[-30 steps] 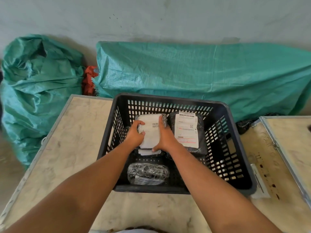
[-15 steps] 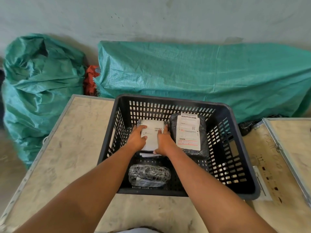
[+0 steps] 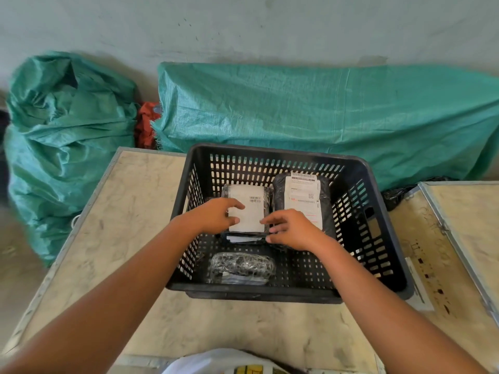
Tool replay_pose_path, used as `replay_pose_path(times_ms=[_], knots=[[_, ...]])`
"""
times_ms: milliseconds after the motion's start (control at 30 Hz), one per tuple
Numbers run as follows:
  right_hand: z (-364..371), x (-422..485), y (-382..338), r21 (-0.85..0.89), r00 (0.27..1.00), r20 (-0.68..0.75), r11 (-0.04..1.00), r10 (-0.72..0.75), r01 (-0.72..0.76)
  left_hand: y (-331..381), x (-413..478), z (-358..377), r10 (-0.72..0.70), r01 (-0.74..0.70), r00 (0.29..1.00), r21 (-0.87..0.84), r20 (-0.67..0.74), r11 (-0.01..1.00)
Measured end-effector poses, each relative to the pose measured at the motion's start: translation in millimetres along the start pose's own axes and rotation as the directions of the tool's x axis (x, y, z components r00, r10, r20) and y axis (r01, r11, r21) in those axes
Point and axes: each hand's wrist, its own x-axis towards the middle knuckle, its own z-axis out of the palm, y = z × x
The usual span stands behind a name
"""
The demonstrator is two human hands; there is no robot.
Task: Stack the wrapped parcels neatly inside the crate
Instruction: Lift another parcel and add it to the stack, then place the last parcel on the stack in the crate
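Closest to you, a white plastic bag with a yellow patch sat at the near edge of the pale, scuffed tabletop with a metal rim. On that table stood the black slotted plastic crate, and both your bare forearms reached over its near wall. Just inside that wall lay a small parcel in clear bubble wrap over something dark, flat on the crate floor and apart from the others. Beyond it, your left hand rested with its fingers loosely curled on the left edge of a white-labelled parcel wrapped in dark plastic, the thumb touching the label; it was not closed around it. That parcel lay on top of at least one more, whose white edge showed beneath it. Your right hand was half open at the stack's right near corner, fingertips touching or nearly touching the wrap, gripping nothing. To the right, just beside the stack, a larger black-wrapped parcel with a long white shipping label lay near the far wall. A second pale metal-edged table stood to the right. Behind everything, green woven sacks lay against the wall, with a scrap of red cloth between them.
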Motion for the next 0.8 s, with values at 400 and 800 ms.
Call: replay_pose_path(times_ms=[400,800], knots=[[41.2,-19.3,-2.0,-0.231,0.960,0.275,0.967,-0.044,0.110,-11.6,-38.3,56.0,-0.131,-0.047,0.913,0.419,0.386,0.907],[-13.4,-41.4,-19.3,0.066,0.994,-0.069,0.994,-0.086,0.090,-4.8,-49.2,27.3,0.188,-0.186,0.981,0.041,-0.042,0.982]])
